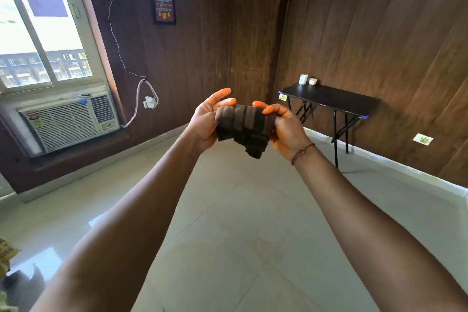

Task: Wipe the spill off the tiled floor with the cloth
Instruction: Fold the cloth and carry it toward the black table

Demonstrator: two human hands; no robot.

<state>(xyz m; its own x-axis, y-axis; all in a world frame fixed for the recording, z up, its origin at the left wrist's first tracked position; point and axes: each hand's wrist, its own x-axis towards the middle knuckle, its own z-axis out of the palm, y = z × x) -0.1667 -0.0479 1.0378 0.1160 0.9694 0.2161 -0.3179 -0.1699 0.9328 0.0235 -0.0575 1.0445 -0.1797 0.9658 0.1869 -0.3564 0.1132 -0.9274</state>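
A dark brown striped cloth (243, 126), folded into a bundle, is held up in front of me between both hands, with one corner hanging below. My left hand (206, 121) grips its left side, the index finger pointing up and away. My right hand (285, 128) grips its right side; a thread band sits on that wrist. The pale tiled floor (228, 235) spreads out below my arms. A faint darker patch shows on the tiles near the bottom centre, and I cannot tell whether it is the spill.
A black folding table (329, 99) stands by the right wall with a white cup (302, 79) and a small bowl (312, 81) on it. A window air conditioner (68, 121) sits low on the left wall, with a cable hanging beside it. Wood-panelled walls close the far corner.
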